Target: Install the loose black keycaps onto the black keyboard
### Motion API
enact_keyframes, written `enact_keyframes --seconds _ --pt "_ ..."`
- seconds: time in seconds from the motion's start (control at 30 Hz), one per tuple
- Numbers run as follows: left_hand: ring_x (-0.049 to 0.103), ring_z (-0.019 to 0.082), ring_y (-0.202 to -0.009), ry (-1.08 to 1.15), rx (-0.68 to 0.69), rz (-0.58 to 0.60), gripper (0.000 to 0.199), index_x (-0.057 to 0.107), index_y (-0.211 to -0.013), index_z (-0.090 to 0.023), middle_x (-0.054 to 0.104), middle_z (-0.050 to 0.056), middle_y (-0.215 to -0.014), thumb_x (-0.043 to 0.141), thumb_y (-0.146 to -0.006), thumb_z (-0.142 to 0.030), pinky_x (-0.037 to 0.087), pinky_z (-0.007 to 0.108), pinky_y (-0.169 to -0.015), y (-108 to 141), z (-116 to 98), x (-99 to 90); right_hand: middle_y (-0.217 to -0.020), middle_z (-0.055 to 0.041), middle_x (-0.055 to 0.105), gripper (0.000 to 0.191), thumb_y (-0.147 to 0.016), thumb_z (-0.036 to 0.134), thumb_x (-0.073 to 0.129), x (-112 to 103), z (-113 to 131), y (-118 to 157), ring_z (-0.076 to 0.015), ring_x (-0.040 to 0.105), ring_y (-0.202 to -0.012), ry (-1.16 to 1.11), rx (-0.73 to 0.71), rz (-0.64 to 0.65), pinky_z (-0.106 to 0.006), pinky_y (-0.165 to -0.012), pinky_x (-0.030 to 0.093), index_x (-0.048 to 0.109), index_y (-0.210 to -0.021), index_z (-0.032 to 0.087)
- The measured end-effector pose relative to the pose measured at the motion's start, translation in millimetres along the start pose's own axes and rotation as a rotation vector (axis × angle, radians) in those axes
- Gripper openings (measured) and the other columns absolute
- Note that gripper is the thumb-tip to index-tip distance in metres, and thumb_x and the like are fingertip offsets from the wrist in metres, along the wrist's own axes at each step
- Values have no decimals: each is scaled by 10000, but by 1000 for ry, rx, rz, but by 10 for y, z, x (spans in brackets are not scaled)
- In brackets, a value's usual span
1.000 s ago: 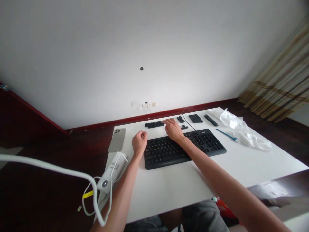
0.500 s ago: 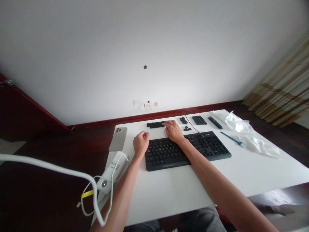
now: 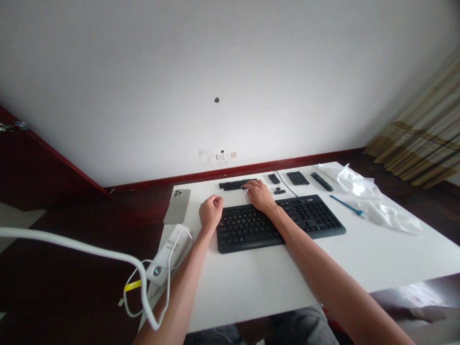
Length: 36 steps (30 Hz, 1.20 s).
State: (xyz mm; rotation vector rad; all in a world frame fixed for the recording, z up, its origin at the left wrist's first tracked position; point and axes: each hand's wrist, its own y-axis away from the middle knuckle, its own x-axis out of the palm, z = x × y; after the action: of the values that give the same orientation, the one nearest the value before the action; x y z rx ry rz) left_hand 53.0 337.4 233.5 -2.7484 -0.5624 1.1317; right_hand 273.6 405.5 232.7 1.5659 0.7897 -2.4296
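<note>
left hand [image 3: 211, 212]: fingers curled inward, by left end of computer keyboard [image 3: 247, 229] | right hand [image 3: 259, 195]: across its far edge, at black keycap row [image 3: 233, 185]; cannot tell whether fingers grip | computer keyboard: on white counter [image 3: 247, 287]

- The right hand [image 3: 260, 196] and its forearm [image 3: 323, 268] covered a middle strip of the keyboard [image 3: 247, 230].
- Just beyond the keyboard, fingers partly hid the loose keycaps [image 3: 233, 185], their markings too small to read.
- Left of the keyboard, the left hand [image 3: 211, 211] was curled, its palm unseen.
- Farther left of the keyboard, the picture's edge cut off a white cable [image 3: 72, 242].
</note>
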Motion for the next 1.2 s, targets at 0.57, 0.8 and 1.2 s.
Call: enact_keyframes --seconds 0.57,0.8,1.2 --pt "388 131 -572 -32 -30 30 372 467 -613 -207 512 -23 -591 538 -943 -365 222 278 -607 7 -45 -29 -1245 -75 759 421 -863 53 644 -393 -146 192 -268 688 -1162 -200 -111 90 -422 -1062 519 742 -1234 227" --pt "398 132 -578 -39 -18 21 370 454 -610 -207 523 -23 -598 543 -935 -360 226 279 -611 7 -46 -24 -1126 -59 797 350 -856 50 637 -292 -148 109 -221 739 -943 -207 -38 130 -352 -930 565 778 -1131 214" --pt "460 151 -601 -60 -12 38 374 479 -623 -218 571 -3 -628 526 -953 -389 238 278 -616 13 -58 -44 -1064 -65 798 332 -832 283 767 -829 0 706 -225 753 -970 -669 172 127 -399 -956 601 741 -1159 231"
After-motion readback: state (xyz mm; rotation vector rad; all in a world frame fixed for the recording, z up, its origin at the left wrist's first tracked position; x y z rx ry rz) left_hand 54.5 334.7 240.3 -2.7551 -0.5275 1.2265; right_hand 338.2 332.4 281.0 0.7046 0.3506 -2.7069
